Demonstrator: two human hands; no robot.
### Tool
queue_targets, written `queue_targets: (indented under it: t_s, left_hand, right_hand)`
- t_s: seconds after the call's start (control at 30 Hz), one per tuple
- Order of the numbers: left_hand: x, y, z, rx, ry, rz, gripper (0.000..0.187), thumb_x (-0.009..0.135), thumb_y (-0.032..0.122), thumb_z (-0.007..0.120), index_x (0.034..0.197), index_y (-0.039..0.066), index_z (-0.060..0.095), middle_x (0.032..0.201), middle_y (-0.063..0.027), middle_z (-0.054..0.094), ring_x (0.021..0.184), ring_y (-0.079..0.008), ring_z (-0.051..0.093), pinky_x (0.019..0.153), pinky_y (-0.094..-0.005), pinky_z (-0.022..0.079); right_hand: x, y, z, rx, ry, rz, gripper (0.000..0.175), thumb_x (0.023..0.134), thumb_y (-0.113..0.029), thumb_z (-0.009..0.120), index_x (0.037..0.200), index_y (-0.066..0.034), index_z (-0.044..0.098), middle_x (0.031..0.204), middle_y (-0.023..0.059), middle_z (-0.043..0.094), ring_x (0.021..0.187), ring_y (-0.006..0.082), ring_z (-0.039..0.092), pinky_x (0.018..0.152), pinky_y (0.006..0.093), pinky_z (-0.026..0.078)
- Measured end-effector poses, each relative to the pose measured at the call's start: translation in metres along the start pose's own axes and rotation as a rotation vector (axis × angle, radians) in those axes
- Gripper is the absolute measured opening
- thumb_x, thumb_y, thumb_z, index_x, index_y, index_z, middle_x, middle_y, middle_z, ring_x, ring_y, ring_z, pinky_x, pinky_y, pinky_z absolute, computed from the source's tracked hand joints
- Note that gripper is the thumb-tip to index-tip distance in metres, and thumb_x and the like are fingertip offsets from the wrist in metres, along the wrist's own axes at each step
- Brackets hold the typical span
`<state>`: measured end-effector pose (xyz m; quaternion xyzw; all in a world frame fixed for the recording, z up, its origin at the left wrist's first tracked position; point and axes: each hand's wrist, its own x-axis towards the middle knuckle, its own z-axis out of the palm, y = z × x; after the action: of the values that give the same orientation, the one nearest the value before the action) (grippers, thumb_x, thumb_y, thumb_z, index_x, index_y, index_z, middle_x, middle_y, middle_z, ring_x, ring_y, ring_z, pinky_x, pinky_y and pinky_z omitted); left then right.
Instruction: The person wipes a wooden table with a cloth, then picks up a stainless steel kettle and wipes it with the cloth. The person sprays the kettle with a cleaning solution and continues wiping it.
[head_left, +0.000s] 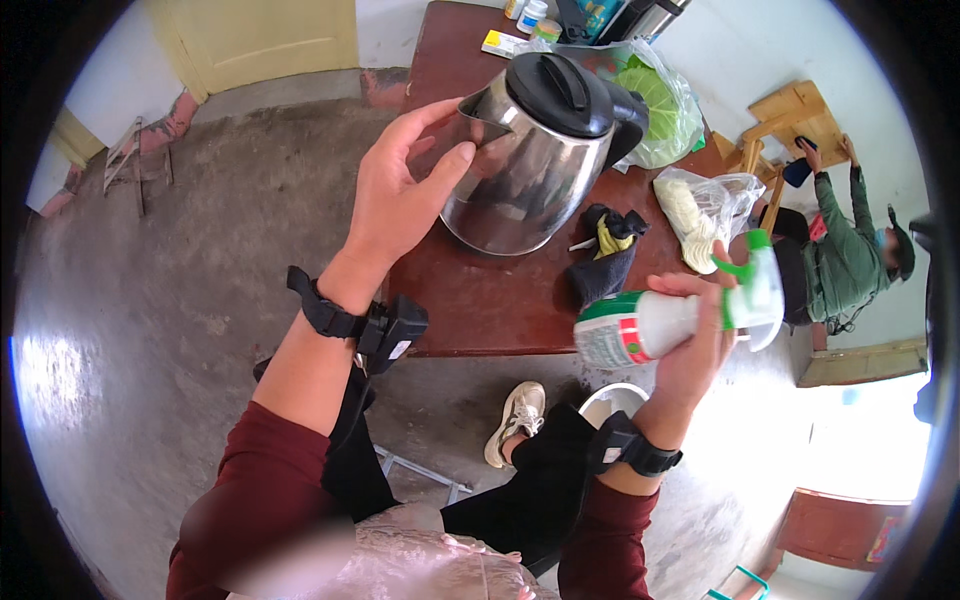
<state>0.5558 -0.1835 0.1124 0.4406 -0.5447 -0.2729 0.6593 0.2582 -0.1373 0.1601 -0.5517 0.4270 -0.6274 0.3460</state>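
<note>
A stainless steel electric kettle (517, 180) with a black lid and handle is on the dark red table (480, 315). My left hand (397, 184) holds it at the spout, thumb on the near side and fingers partly hidden behind. Gripped around its neck by my right hand (694, 345) is a white spray bottle (630, 326) with a green trigger. The bottle lies tilted in the air over the table's front edge, its nozzle end to the right. A dark crumpled cloth (604, 262) with a yellow patch lies between kettle and bottle.
Bagged cabbage (652, 112) and a bag of pale sliced food (694, 217) lie behind the cloth. Small jars (532, 15) and a box (501, 43) stand farther back. A white basin (611, 401) is on the floor. Another person (847, 262) handles wooden furniture (802, 124) at right.
</note>
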Motion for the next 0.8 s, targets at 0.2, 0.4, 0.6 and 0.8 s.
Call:
queue_targets:
  t_s: [0.2,0.4,0.6,0.8]
  left_hand:
    - [-0.030,0.008,-0.011,0.091,0.135,-0.029,0.033,0.090,0.008,0.067,0.123,0.004,0.064,0.121,-0.0104,0.067,0.111,-0.0192,0.064,0.096,-0.0329,0.049]
    - [-0.071,0.026,0.000,0.160,-0.099,0.231,0.019,0.086,-0.005,0.065,0.104,0.001,0.069,0.092,-0.0096,0.070,0.079,-0.0182,0.067,0.073,-0.0285,0.053]
    - [-0.088,0.031,0.017,0.244,-0.520,0.540,0.028,0.072,0.004,0.073,0.100,0.007,0.070,0.084,-0.0036,0.067,0.073,-0.0230,0.065,0.063,-0.0353,0.051]
    - [-0.096,0.026,0.031,0.141,-0.636,0.544,0.024,0.073,0.007,0.074,0.096,0.007,0.070,0.081,-0.0030,0.066,0.070,-0.0224,0.064,0.062,-0.0349,0.051]
  right_hand:
    - [-0.011,0.006,0.042,-0.010,-0.119,0.072,0.052,0.086,-0.003,0.075,0.133,0.0042,0.054,0.099,0.0071,0.068,0.083,0.0132,0.066,0.078,0.0285,0.055]
    - [-0.012,0.004,0.053,-0.027,-0.109,0.092,0.052,0.086,-0.012,0.079,0.130,0.0031,0.056,0.104,0.0092,0.068,0.097,0.0153,0.064,0.080,0.0285,0.055]
    - [-0.007,0.005,0.067,-0.079,-0.268,-0.165,0.035,0.082,0.000,0.066,0.116,0.0038,0.061,0.106,0.0129,0.068,0.105,0.0239,0.063,0.099,0.0393,0.047]
    - [0.011,-0.001,0.081,-0.071,-0.244,0.090,0.028,0.084,0.001,0.065,0.111,0.0047,0.061,0.101,0.0113,0.066,0.096,0.0197,0.062,0.087,0.0331,0.050]
